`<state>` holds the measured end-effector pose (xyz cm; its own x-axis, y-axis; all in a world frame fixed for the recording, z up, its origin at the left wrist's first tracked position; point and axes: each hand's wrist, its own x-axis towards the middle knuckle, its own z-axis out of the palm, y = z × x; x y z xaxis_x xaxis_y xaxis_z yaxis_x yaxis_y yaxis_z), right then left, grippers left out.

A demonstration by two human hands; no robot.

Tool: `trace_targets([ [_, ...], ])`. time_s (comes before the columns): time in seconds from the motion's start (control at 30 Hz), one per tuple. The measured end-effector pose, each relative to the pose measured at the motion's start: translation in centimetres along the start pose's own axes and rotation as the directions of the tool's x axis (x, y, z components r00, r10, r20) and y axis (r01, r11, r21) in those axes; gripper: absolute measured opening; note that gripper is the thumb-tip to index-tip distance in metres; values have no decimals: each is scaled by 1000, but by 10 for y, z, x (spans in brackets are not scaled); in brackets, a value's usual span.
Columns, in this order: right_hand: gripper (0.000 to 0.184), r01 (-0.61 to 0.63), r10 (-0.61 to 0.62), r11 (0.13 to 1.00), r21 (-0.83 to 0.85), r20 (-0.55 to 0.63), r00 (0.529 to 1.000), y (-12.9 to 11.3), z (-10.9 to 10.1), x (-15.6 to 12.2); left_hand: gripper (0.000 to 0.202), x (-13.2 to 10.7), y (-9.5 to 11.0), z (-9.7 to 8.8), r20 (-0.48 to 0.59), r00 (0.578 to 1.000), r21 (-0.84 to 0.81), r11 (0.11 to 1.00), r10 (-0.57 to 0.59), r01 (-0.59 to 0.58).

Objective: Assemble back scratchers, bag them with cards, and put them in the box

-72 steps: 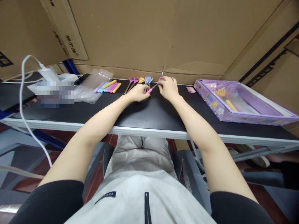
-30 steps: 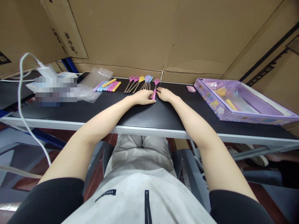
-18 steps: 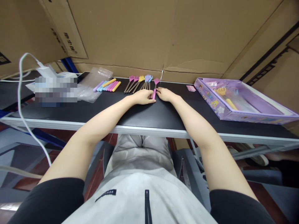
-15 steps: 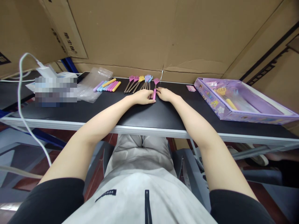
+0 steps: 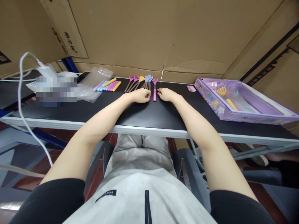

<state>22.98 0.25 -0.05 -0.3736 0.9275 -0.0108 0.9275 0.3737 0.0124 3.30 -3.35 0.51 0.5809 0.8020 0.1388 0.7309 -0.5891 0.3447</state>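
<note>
A pink back scratcher point(image 5: 154, 94) with a claw-shaped head lies on the black table between my two hands, its handle pointing towards me. On its left side my left hand point(image 5: 142, 95) rests with the fingers curled in, apart from the handle. My right hand point(image 5: 165, 94) lies on the other side, fingers bent and together, a small gap from the scratcher. Behind my left hand several metal scratcher rods with coloured claw heads point(image 5: 141, 78) lie in a row, partly covered by it. Farther left is a group of coloured handles point(image 5: 108, 85).
An open purple display box point(image 5: 224, 114) holding a yellow scratcher stands at the right. Beside it lies a small pink packet point(image 5: 191, 88). Clear plastic bags point(image 5: 90, 88) and a white cable point(image 5: 20, 93) are on the left. Cardboard point(image 5: 140, 34) walls the table's back.
My left hand has let go of the pink back scratcher and moved slightly left. The scratcher now lies flat between my hands. My right hand has shifted slightly right, away from it.
</note>
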Motion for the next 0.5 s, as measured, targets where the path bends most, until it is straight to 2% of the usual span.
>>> trace_targets([
  [0.1, 55, 2, -1, 1000, 17, -57, 998, -2, -1, -5, 13, 0, -1, 0, -3, 1000, -3, 1000, 9, -9],
  [0.23, 67, 129, -128, 992, -4, -154, 980, -5, -1, -8, 11, 0, -3, 1, -10, 1000, -12, 1000, 20, -20],
  [0.37, 54, 166, -169, 986, -33, -112, 979, -8, 0, -8, 12, 1, -4, 2, -14, 1000, -27, 999, 23, -23],
  [0.5, 47, 167, -175, 983, -79, -124, 977, -11, -2, -8, 13, 1, -4, 3, -27, 1000, -18, 1000, 10, -10],
])
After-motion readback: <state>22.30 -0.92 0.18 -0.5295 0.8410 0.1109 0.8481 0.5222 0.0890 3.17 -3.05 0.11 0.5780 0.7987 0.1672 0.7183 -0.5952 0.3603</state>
